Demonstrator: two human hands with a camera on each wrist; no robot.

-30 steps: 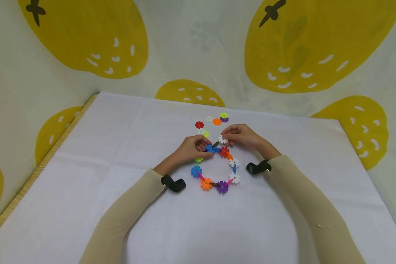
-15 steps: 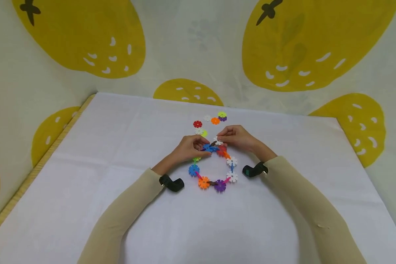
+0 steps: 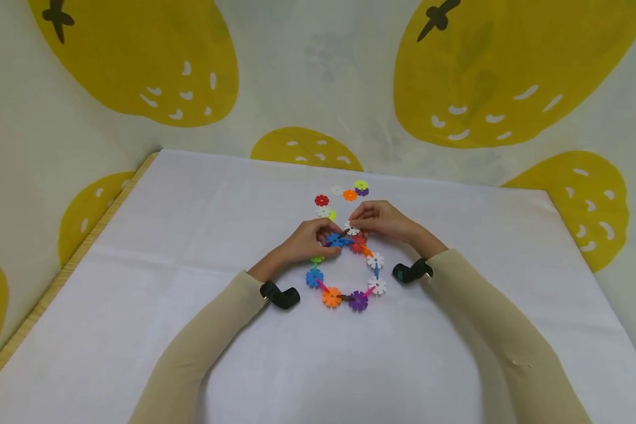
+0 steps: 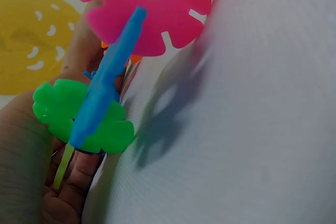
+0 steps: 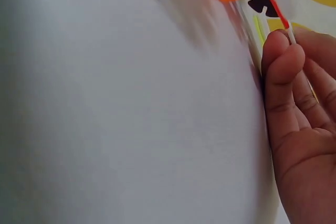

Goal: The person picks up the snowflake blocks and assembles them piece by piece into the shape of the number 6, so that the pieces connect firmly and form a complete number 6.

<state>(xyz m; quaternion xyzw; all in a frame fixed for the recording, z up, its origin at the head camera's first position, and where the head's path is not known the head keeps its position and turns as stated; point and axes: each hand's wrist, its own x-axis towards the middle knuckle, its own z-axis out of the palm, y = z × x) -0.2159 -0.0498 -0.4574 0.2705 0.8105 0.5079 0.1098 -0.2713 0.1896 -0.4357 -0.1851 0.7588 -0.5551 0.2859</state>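
A ring of interlocking snowflake discs lies on the table, with an orange disc and a purple disc at its near side. My left hand holds the ring's far side by a blue disc. Thumb and fingertips of my right hand pinch a white disc, which meets a brown disc seen nearly edge-on. Whether those two are slotted together I cannot tell. In the left wrist view, a pink disc, a blue disc edge-on and a green disc of the ring hang close to the camera.
Loose discs lie beyond my hands: a red disc, a white disc, an orange disc and a yellow disc overlapping a purple one. White cloth covers the table, and a patterned curtain hangs behind it.
My right hand has brought the white disc slightly left and down, against the brown disc. The left hand stays on the ring.
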